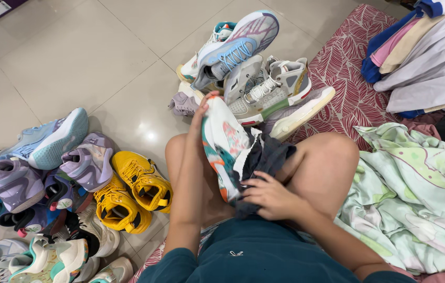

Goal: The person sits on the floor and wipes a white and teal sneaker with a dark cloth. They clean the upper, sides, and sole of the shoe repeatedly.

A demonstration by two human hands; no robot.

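My left hand (200,112) grips the toe end of a white sneaker (223,142) with teal and orange patches, holding it on edge over my lap. My right hand (268,196) presses a dark grey cloth (264,157) against the sneaker's side near the heel. I sit on the floor with my knees bent up on either side of the shoe.
A heap of pale sneakers (248,73) lies just beyond my knees. To the left sit a yellow pair (130,194) and several purple, blue and white shoes (39,173). A red patterned mat (348,78), a green sheet (416,194) and folded clothes (426,47) lie on the right.
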